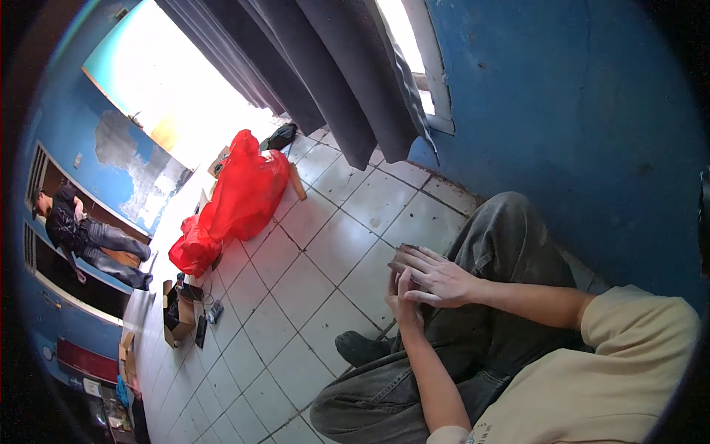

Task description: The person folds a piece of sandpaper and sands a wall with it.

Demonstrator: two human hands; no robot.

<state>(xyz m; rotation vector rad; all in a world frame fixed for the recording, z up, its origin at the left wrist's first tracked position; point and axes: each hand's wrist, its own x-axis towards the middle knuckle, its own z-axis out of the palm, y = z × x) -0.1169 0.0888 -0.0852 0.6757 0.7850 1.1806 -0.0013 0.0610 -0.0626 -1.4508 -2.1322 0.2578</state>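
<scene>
My left hand (404, 305) is raised above my crossed legs, its fingers bent and partly hidden behind my right hand (444, 281). The right hand lies across it from the right, its fingers stretched out and pointing left. The two hands touch or nearly touch. Along the far fingertips runs a thin brownish edge; I cannot make out whether it is an object or part of the fingers. Grey trousers (510, 237) cover my legs beneath the hands, and a dark sock (362, 348) shows beside them.
White floor tiles (303, 296) spread ahead and left. A red cloth heap (244, 192) lies there, near an open cardboard box (177, 318) with dark items. Grey curtains (310, 66) hang by the window, and a blue wall (577, 133) stands close on my right. Far left, a person (81, 229) sits.
</scene>
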